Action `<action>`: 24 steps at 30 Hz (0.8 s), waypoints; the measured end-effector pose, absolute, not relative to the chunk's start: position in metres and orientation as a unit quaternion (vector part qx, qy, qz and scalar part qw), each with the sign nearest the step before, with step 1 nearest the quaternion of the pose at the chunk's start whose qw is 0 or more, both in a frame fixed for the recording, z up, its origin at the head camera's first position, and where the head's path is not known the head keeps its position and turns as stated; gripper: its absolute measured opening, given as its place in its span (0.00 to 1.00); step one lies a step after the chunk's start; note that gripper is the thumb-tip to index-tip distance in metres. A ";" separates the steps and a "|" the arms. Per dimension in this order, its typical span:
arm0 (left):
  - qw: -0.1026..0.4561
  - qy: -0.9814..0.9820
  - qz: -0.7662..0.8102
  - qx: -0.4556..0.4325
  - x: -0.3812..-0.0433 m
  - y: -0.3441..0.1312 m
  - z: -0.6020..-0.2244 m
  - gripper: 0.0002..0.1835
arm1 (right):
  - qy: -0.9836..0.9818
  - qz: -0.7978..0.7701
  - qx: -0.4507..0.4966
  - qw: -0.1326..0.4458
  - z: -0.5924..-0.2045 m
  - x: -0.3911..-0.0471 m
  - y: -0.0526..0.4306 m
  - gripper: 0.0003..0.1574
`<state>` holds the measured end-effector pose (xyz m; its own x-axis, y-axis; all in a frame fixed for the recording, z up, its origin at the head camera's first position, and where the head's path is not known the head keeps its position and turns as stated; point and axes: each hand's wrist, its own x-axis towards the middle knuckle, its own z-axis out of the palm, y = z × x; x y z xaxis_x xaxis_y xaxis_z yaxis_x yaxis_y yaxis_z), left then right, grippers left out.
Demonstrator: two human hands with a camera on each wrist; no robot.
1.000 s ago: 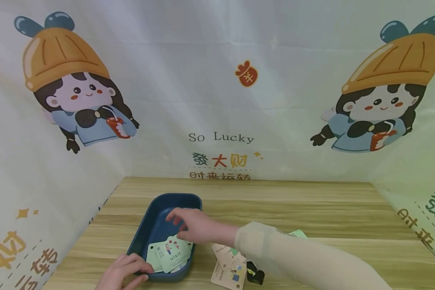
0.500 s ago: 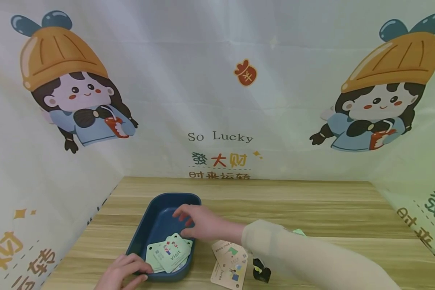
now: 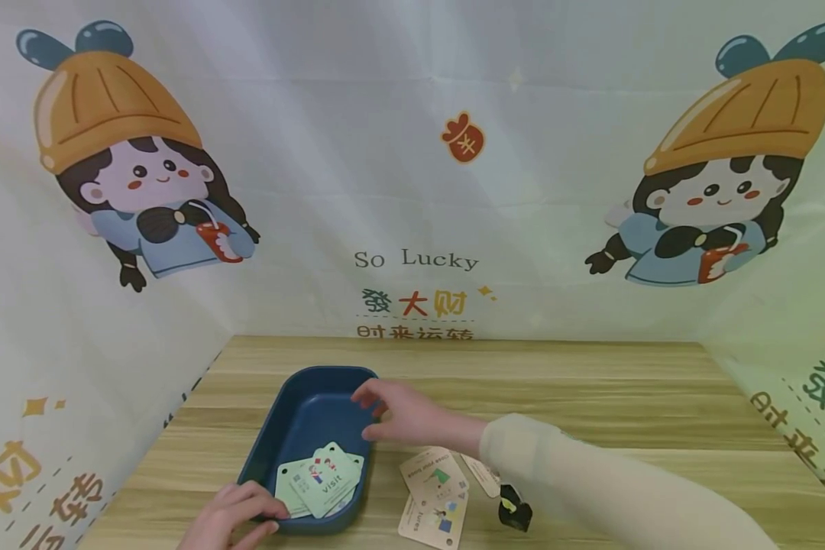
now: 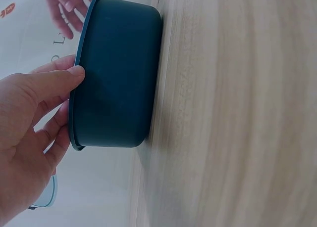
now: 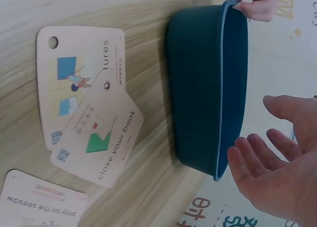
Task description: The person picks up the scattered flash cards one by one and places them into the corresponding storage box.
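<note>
Pale printed cloth [image 3: 302,191] hangs behind and on both sides of a wood-grain bench [image 3: 612,405]; bench runs back to the far panel. Dark blue tray [image 3: 309,420] sits left of centre, long axis running near to far, far end leaning a bit right. Green cards [image 3: 326,483] lie fanned inside, at its near end, top one reading "visit"; far part of tray floor shows bare.

Key relation: right hand [image 3: 409,416] is at the tray's right side toward the far end; peach cards on the bench lie nearer the person, right of the tray, apart from that hand's fingers. Right hand is closer to them than left. "Close your book" card [image 3: 433,475] overlaps the "tures" card [image 3: 435,521], which lies nearer the person; "play on the seesaw" card [image 3: 481,472] lies to the right, partly behind the sleeve [image 3: 577,481]. Black item [image 3: 516,510] sits right of these, too small to identify.

Right grip: fingers loosely bent and parted, thumb well apart, nothing held; whether a fingertip brushes the rim is hard to tell. Left hand [image 3: 237,513] pinches the tray's near-left rim, thumb outside, fingers inside.
</note>
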<state>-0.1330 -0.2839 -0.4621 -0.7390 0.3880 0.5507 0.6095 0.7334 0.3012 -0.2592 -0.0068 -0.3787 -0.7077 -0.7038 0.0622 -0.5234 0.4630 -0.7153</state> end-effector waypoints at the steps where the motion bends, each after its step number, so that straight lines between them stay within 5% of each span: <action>1: 0.234 -0.901 -0.238 -0.277 -0.133 -0.284 -0.462 0.20 | 0.845 -0.373 -0.363 0.122 -0.380 -0.260 -0.004 0.29; 24: 0.248 -0.895 -0.232 -0.289 -0.133 -0.286 -0.463 0.22 | 0.860 -0.357 -0.344 0.118 -0.398 -0.258 0.051 0.32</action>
